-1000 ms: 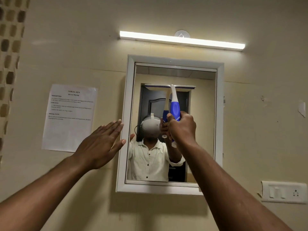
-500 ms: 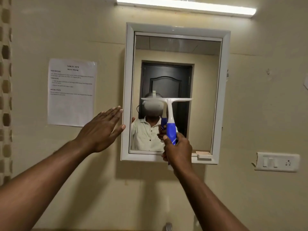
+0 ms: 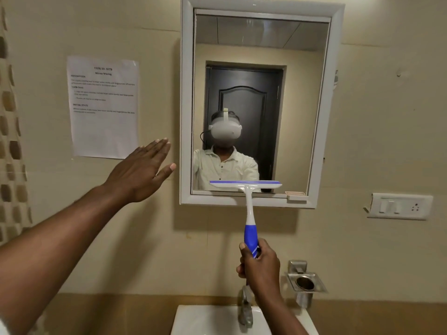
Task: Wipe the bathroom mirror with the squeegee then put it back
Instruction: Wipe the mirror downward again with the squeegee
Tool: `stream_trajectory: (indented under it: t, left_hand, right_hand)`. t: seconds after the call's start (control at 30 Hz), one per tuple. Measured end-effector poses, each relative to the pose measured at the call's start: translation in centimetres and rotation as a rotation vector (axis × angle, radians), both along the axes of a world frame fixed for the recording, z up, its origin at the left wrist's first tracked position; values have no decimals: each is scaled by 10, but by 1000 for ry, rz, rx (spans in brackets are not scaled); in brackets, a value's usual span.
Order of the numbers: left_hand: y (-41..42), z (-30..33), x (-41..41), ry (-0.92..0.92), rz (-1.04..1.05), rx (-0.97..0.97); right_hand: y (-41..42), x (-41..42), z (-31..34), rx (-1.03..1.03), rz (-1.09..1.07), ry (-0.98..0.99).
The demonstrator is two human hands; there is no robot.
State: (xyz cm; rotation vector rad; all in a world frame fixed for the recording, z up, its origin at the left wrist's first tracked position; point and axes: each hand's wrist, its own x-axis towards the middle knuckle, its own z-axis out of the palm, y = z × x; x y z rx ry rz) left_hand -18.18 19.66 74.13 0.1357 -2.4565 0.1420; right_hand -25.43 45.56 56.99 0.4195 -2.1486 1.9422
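Note:
A white-framed mirror [image 3: 314,105] hangs on the beige wall ahead. The squeegee [image 3: 249,209] has a white neck, a blue grip and a white blade edged in blue. Its blade lies level across the very bottom of the glass, just above the lower frame. My right hand [image 3: 260,267] is shut on the blue grip, below the mirror. My left hand [image 3: 142,170] is flat and open with fingers together, raised beside the mirror's left frame without touching the glass. A person in a white shirt and headset is reflected in the mirror.
A white sink [image 3: 205,320] with a metal tap [image 3: 245,308] sits directly below my right hand. A steel holder [image 3: 306,281] is fixed to the wall right of the tap. A switch plate [image 3: 400,206] is at right, a printed sheet [image 3: 104,107] at left.
My right hand has pulled the squeegee down the glass from near the top to the bottom edge. The view has tilted down, bringing the sink and tap into sight. My left hand stayed put.

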Motion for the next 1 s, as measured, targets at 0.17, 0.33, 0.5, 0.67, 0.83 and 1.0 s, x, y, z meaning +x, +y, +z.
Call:
stream_trajectory:
  t: [0.17,0.33,0.5,0.67,0.83,1.0]
  left_hand:
    - [7,-3,-1,-4,-25,1]
    - [12,-3,1,9,-46,9]
    - [9,8,1,72,-60,-3]
    - [8,27,-4,111,-51,-26]
    - [16,44,-13,160,-72,-40]
    - [18,52,-14,191,-98,-76]
  right_hand:
    - [1,5,-16,27,1,-33]
    - [-2,7,-19,-45,19,-61]
    - [-14,4,16,-133,16,16]
    - [-41,-8,144,-155,51,292]
    - [-57,-9,280,-229,136,385]
    - [-66,-12,338,-256,124,397]
